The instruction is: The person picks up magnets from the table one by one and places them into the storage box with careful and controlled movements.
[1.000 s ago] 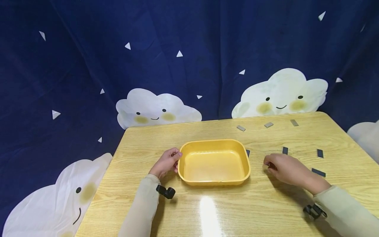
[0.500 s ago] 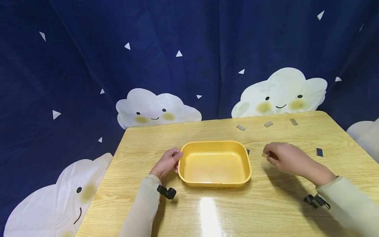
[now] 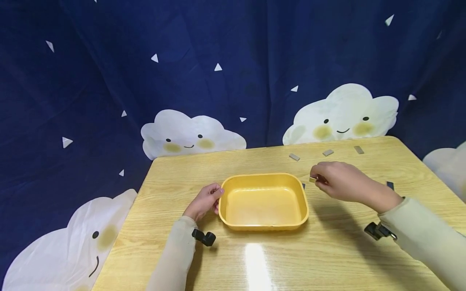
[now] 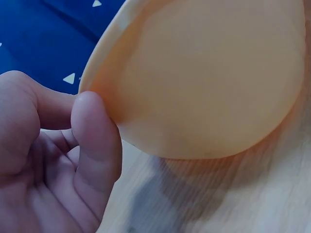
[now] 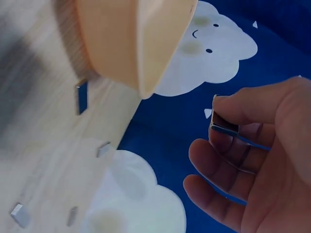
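Note:
A yellow plastic basin [image 3: 263,227] stands mid-table, with nothing inside it. My left hand [image 3: 204,200] pinches its left rim; in the left wrist view the thumb [image 4: 95,131] lies over the edge. Raised above the table, right of the basin, my right hand [image 3: 342,182] holds a small flat rectangular tile [image 3: 312,179] between thumb and fingertips. The right wrist view shows this tile [image 5: 225,124] with a dark face and shiny metallic edges. The other fingers of that hand are loosely bent.
One dark tile [image 3: 303,186] lies against the basin's right side, partly hidden. Another dark tile [image 3: 390,185] shows behind the right forearm. Grey tiles [image 3: 328,152] lie along the table's back edge. A blue cloud-print curtain [image 3: 204,48] hangs behind.
My right hand has risen and moved toward the back left, carrying the tile. Its forearm now covers dark tiles that showed earlier. The left hand and basin stay nearly as they were.

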A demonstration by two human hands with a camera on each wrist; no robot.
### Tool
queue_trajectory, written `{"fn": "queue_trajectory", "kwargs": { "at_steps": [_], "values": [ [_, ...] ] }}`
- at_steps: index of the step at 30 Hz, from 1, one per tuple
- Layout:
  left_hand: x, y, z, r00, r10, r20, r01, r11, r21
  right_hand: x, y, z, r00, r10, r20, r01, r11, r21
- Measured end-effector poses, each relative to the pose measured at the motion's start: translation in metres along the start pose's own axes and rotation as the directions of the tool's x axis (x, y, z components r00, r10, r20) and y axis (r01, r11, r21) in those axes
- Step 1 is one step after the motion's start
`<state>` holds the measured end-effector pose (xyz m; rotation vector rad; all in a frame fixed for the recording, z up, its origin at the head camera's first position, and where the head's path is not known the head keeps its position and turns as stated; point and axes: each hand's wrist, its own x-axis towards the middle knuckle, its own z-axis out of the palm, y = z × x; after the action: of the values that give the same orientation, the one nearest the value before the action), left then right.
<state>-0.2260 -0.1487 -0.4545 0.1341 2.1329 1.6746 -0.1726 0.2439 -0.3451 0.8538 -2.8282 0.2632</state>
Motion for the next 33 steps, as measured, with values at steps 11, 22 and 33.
{"fn": "queue_trajectory", "kwargs": {
  "at_steps": [11, 22, 33],
  "values": [
    [-0.003, -0.001, 0.004, 1.000, 0.014, 0.010, -0.013, 0.999, -0.029, 0.019, -0.021, -0.009, 0.995, -0.099, -0.005, 0.099, 0.995, 0.010],
    [-0.003, -0.001, 0.002, 1.000, 0.002, 0.018, -0.001, 0.999, -0.043, 0.026, -0.027, -0.005, 0.990, -0.140, -0.001, 0.140, 0.990, -0.014],
    [-0.002, -0.004, 0.001, 1.000, 0.014, 0.010, -0.014, 0.998, -0.061, 0.031, -0.030, 0.000, 0.990, -0.143, 0.016, 0.143, 0.990, -0.017]
  ]
}}
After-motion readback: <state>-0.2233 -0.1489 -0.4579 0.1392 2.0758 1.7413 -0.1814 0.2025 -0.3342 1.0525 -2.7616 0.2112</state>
